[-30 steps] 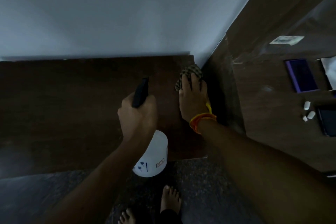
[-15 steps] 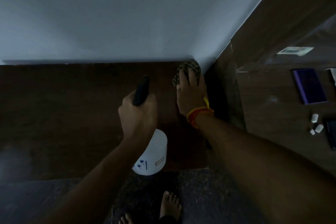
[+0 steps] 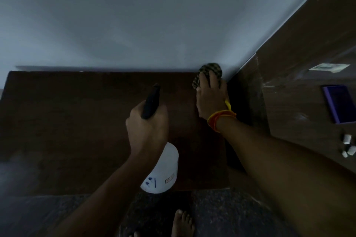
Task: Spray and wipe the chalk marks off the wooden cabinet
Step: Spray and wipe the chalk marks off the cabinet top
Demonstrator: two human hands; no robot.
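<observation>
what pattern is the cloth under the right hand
The cloth is checked, dark and tan, pressed under the right hand; it shows in the head view.

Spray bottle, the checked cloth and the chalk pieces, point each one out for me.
Spray bottle [image 3: 163, 171], head view, on its white body below the left hand.
Checked cloth [image 3: 211, 67], head view, on the bunched fabric beyond the fingertips.
Chalk pieces [image 3: 347, 139], head view, on the uppermost white piece.

spray bottle [image 3: 163, 171] label marks too blurred to read.
</observation>
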